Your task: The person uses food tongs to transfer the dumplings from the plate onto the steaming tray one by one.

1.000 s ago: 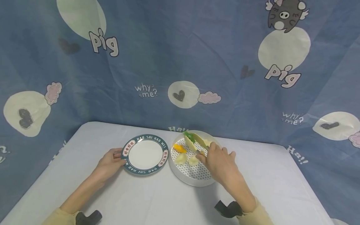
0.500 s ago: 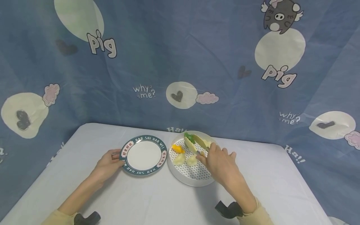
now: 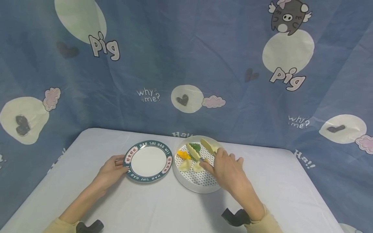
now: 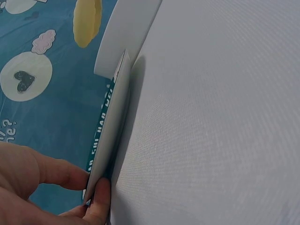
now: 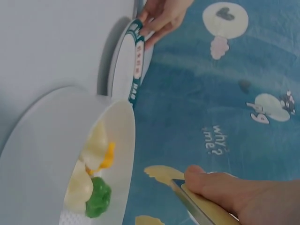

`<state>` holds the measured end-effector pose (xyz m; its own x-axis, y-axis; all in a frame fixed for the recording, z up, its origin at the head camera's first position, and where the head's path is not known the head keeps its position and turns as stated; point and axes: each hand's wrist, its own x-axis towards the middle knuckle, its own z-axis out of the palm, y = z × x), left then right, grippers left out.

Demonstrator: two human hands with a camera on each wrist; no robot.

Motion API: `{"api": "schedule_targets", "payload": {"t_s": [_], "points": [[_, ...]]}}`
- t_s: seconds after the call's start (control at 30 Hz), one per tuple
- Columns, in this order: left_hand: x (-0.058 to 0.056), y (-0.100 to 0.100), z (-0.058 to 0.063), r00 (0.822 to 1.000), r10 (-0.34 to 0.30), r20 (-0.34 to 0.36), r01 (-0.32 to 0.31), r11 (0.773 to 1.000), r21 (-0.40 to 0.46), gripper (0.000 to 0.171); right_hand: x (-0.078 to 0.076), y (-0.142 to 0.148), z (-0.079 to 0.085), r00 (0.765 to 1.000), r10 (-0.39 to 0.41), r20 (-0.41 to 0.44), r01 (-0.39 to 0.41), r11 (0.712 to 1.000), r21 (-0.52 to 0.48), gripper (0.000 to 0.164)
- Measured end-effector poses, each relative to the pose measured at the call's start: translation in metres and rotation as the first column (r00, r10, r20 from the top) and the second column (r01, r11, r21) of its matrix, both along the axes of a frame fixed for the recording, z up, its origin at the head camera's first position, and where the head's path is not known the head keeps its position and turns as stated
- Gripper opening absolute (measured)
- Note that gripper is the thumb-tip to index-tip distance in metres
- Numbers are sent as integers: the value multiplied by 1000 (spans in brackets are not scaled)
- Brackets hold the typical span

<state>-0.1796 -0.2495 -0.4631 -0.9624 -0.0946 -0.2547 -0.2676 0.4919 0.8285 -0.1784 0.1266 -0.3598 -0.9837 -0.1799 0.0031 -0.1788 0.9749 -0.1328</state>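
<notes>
My left hand (image 3: 109, 171) pinches the left rim of a round white plate (image 3: 148, 161) with a dark green lettered border. In the left wrist view the plate (image 4: 108, 126) tilts between thumb and fingers. Right of it stands a round white steamer basket (image 3: 189, 185) with a perforated floor. My right hand (image 3: 228, 170) grips tongs (image 3: 193, 151) with yellowish scalloped tips; the tips are spread over the basket, nothing visibly between them. Inside lie a green dumpling-like piece (image 3: 196, 147), an orange-yellow one (image 3: 183, 154) and pale dumplings (image 3: 185, 165). The tongs and right hand partly hide the contents.
A white cloth covers the table (image 3: 163, 210). Behind it hangs a blue curtain (image 3: 186, 64) with pig prints, close to the basket's far side. Plate and basket stand almost touching.
The tongs' tips have spread apart, and the green piece they held has been let go and lies lower in the basket. The left hand keeps its hold on the plate.
</notes>
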Motion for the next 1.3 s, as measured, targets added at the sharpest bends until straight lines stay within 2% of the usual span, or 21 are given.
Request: {"api": "schedule_targets", "payload": {"t_s": [0.3,0.53,0.73,0.9,1.1,1.3], "points": [[1,0,0,1000,-5,-5,5,1000,21,72,0,-11,-4,1000,15,26,-15,1000,-27,66],[1,0,-1,1000,-4,-14,4,1000,30,71,0,-20,-2,999,42,9,-42,999,-33,65],[1,0,0,1000,5,-12,-5,1000,18,72,-1,-35,-1,996,93,-18,-93,995,-18,64],[1,0,-1,1000,7,-13,-7,1000,6,72,0,-52,-2,991,132,-28,-132,991,-13,70],[1,-1,-1,1000,5,-18,-5,1000,4,71,4,-80,-9,983,179,-33,-177,983,49,79],[1,0,-1,1000,9,-12,-9,1000,-7,71,10,-103,-19,971,225,-74,-214,968,131,69]]}}
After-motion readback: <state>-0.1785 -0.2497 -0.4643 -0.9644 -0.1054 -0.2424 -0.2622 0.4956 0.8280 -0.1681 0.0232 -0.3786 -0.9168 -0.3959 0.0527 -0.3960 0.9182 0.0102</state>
